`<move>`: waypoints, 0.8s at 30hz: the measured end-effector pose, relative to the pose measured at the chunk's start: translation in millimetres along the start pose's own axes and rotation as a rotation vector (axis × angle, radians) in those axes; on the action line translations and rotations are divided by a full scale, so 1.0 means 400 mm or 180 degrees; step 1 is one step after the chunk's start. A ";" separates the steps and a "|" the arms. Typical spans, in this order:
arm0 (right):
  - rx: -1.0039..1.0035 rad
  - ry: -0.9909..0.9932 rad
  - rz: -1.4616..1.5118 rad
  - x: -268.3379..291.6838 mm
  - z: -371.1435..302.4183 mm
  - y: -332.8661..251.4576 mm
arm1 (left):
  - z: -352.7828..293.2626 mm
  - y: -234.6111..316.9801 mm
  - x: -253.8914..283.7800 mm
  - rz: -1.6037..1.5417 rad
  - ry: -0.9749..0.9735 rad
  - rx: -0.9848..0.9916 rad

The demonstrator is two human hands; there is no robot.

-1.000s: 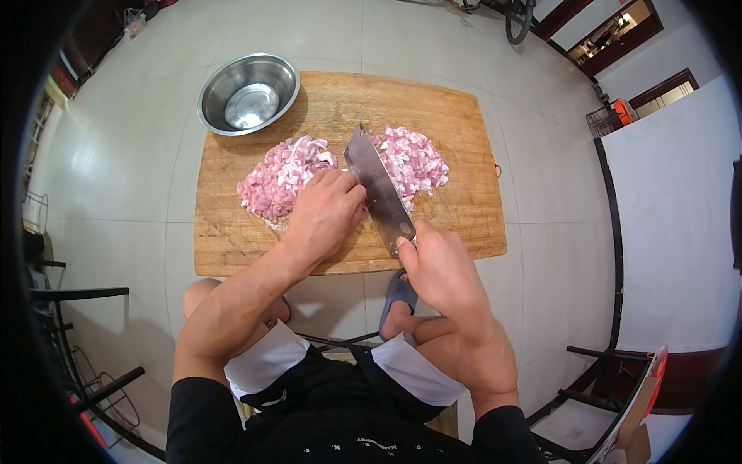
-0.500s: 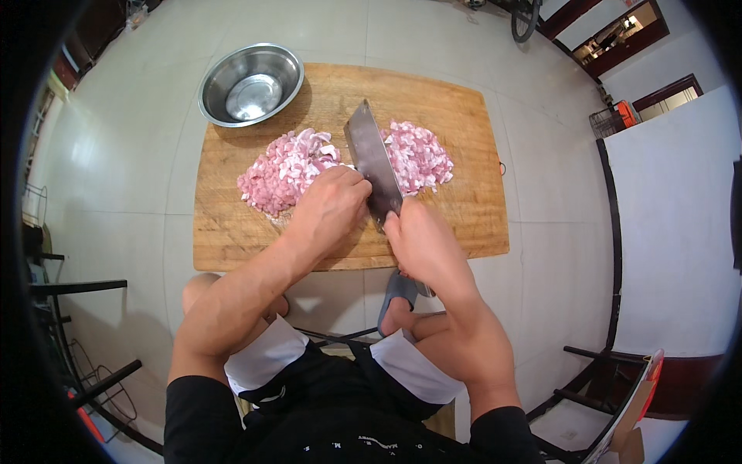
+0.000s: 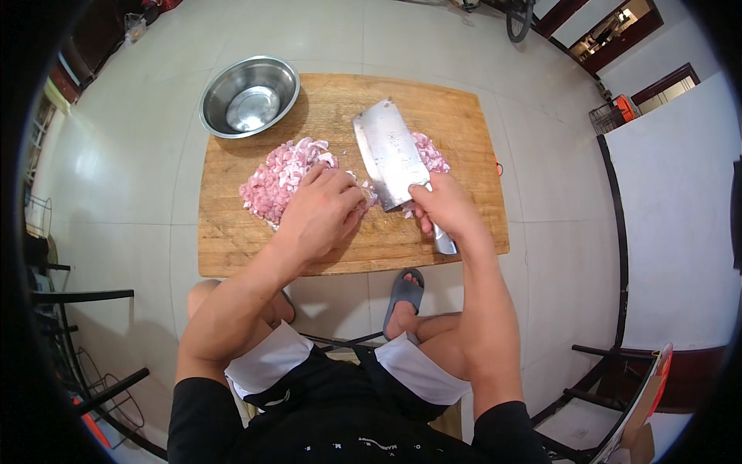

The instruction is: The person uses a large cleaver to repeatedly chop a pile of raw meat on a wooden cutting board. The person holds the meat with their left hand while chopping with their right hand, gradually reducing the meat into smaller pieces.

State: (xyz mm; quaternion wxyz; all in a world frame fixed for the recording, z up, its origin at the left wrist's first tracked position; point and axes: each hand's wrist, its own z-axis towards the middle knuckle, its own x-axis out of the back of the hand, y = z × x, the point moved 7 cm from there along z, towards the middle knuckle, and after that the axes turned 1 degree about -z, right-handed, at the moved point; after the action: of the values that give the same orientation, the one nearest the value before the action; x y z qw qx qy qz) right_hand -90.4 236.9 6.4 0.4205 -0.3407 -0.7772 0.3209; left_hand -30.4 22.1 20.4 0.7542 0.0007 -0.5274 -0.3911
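My right hand [image 3: 448,205] is closed around a cleaver [image 3: 390,151], gripping where the metal handle meets the blade. The broad blade is tilted so its flat side faces up, and it covers part of a pile of diced pink and white meat [image 3: 430,151] to its right. My left hand [image 3: 323,207] lies curled over the right edge of a larger pile of diced meat [image 3: 272,179], its fingers bent down on small pieces; the fingertips are partly hidden. Beneath everything is a wooden cutting board [image 3: 348,259]. Several small bits of meat lie between left hand and blade.
An empty steel bowl [image 3: 253,107] stands on the board's far left corner. A sandalled foot [image 3: 403,298] is below the board's near edge. Dark metal chair frames [image 3: 85,295] stand at the left, with a white panel [image 3: 672,216] at the right. Pale floor tiles surround the board.
The cleaver has turned from nearly upright to tilted flat, shifting slightly right with my right hand. My left hand has moved a little left, away from the blade, its fingers loosening.
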 end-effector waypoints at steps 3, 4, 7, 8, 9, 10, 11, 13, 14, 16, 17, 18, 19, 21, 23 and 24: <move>-0.0020 0.0113 0.0165 0.039 -0.030 -0.009 | 0.003 -0.015 0.025 -0.0009 0.0037 0.0094; -0.0128 0.0290 -0.0043 0.050 -0.048 -0.015 | 0.004 -0.017 0.033 -0.0014 0.0044 0.0165; 0.0185 0.0341 -0.0745 0.046 -0.116 -0.063 | 0.001 -0.028 0.038 -0.0045 -0.0055 0.0274; 0.0254 0.0509 -0.1031 0.039 -0.147 -0.077 | 0.001 -0.029 0.033 -0.0073 -0.0113 0.0282; 0.0353 0.0587 -0.1133 0.024 -0.174 -0.082 | 0.000 -0.028 0.030 -0.0101 -0.0113 0.0288; 0.0455 0.0676 -0.1233 0.009 -0.200 -0.084 | -0.001 -0.026 0.026 -0.0128 -0.0112 0.0283; 0.0567 0.0745 -0.1329 -0.008 -0.220 -0.091 | -0.006 -0.025 0.024 -0.0141 -0.0113 0.0296; 0.0415 0.0588 -0.1444 -0.044 -0.256 -0.115 | -0.011 -0.021 0.028 -0.0008 0.0087 0.0383; 0.0340 0.0510 -0.1503 -0.057 -0.268 -0.118 | -0.013 -0.020 0.031 0.0058 0.0188 0.0427; 0.0462 0.0390 -0.1396 -0.078 -0.275 -0.107 | -0.015 -0.023 0.027 0.0083 0.0196 0.0472; 0.0526 0.0333 -0.1348 -0.085 -0.277 -0.106 | -0.014 -0.025 0.025 0.0095 0.0207 0.0494; 0.0510 0.0321 -0.1433 -0.089 -0.279 -0.111 | -0.013 -0.028 0.019 0.0047 0.0178 0.0475; 0.0498 0.0302 -0.1502 -0.093 -0.282 -0.117 | -0.011 -0.029 0.013 0.0010 0.0138 0.0459; 0.0632 0.0255 -0.1571 -0.104 -0.286 -0.123 | -0.004 -0.029 0.010 -0.0052 0.0084 0.0448; 0.0846 0.0235 -0.1594 -0.120 -0.289 -0.125 | 0.001 -0.029 0.007 -0.0138 0.0069 0.0454; 0.0926 0.0240 -0.1603 -0.126 -0.289 -0.125 | 0.003 -0.029 0.006 -0.0174 0.0074 0.0463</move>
State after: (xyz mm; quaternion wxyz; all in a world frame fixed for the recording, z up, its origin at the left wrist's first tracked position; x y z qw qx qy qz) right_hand 18.3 193.1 74.5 0.5599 -0.0848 -0.7670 0.3015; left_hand -38.0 13.1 18.0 0.7473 0.0745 -0.5455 -0.3721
